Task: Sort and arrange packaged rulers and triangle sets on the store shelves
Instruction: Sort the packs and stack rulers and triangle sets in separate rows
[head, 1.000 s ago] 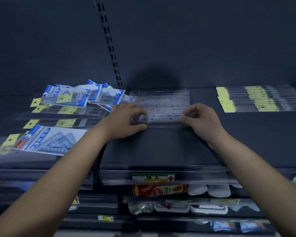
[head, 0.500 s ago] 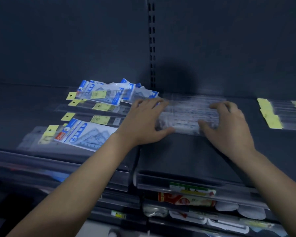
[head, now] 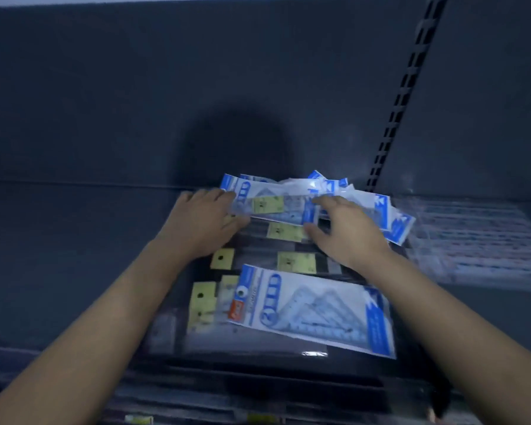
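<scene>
1. Pack (head: 273, 204) of triangles atop pile (head: 383, 208) at back of shelf (head: 74, 256), spanning between both hands.
2. Grips its left end with left hand (head: 203, 222), fingers curled over, thumb beneath.
3. Grips its right end with right hand (head: 347, 237), thumb under the near edge.
4. Nearer: rulers (head: 288, 232) with yellow tags, then another triangle pack (head: 313, 314) lying flat; clear rulers (head: 472, 240), blurred, off to the right.

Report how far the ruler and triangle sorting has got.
Done: the clear rulers at right seem to lie in a squared stack. In hand: the left hand and right hand hold the top triangle pack of the jumbled blue heap. To do: that heap, the front triangle pack lying askew, and the yellow-tagged rulers beneath.
</scene>
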